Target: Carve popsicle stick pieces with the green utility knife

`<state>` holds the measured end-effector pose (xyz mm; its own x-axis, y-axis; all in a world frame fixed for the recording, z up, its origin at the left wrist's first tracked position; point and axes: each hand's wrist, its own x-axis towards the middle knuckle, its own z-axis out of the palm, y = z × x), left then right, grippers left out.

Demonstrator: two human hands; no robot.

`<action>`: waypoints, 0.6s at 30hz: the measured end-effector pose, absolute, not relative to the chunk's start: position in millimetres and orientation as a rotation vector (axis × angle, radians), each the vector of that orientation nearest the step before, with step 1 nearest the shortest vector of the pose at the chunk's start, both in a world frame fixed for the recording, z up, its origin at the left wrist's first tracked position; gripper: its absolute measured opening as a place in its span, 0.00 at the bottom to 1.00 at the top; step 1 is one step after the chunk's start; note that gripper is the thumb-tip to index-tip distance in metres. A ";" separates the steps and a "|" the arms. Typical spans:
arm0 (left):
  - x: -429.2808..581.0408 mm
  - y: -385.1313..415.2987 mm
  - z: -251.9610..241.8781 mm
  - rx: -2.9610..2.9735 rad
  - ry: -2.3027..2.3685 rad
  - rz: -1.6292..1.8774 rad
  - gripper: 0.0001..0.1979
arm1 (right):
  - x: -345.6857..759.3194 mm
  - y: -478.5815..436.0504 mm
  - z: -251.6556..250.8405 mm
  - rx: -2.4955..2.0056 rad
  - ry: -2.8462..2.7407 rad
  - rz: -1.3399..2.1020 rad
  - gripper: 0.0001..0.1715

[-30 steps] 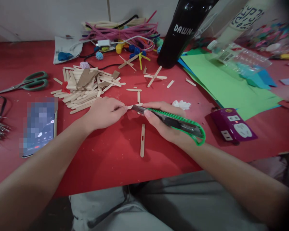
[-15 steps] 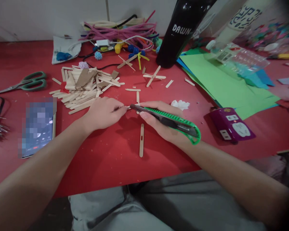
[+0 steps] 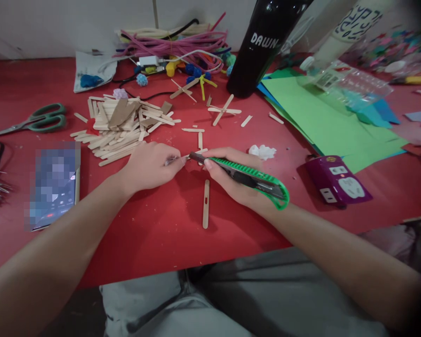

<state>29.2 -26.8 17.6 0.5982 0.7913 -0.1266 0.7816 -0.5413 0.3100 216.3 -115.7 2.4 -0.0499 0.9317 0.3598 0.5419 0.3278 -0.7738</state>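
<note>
My right hand [image 3: 235, 175] is closed around a green utility knife [image 3: 252, 173], its tip pointing left. My left hand [image 3: 156, 164] pinches a thin wooden craft stick [image 3: 202, 151] that runs out to the right under the knife tip; most of that stick is hidden by fingers. Beyond the knife tip lies another short craft stick [image 3: 200, 139], pointing away from me. Closer to me, a craft stick with a slot cut in its middle [image 3: 205, 215] lies on the red tabletop [image 3: 154, 243].
A heap of craft sticks [image 3: 115, 121] lies behind my left hand. Scissors [image 3: 47, 119] and a phone [image 3: 56, 187] are at the left. A black bottle [image 3: 256, 51] stands at the back, green paper [image 3: 323, 107] and a purple socket box [image 3: 338, 180] at the right.
The utility knife and my right hand have shifted very slightly. My left hand keeps its pinch, and the loose pieces on the table stay in place.
</note>
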 end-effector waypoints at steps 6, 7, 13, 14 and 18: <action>31.8 -26.6 16.3 2.510 1.294 0.021 0.22 | 217.3 -115.8 -0.1 -1.297 -1.731 0.554 0.10; 32.3 -26.7 16.0 2.513 1.301 0.021 0.21 | 217.7 -116.0 -1.1 -1.290 -1.736 0.546 0.10; 33.8 -28.7 15.2 2.534 1.344 0.033 0.22 | 220.2 -116.6 -8.2 -1.263 -1.764 0.499 0.11; 33.8 -28.8 15.2 2.535 1.342 0.028 0.22 | 220.4 -116.5 -9.1 -1.261 -1.765 0.498 0.11; 34.1 -28.6 14.9 2.524 1.335 0.023 0.22 | 221.2 -116.3 -12.0 -1.254 -1.772 0.486 0.11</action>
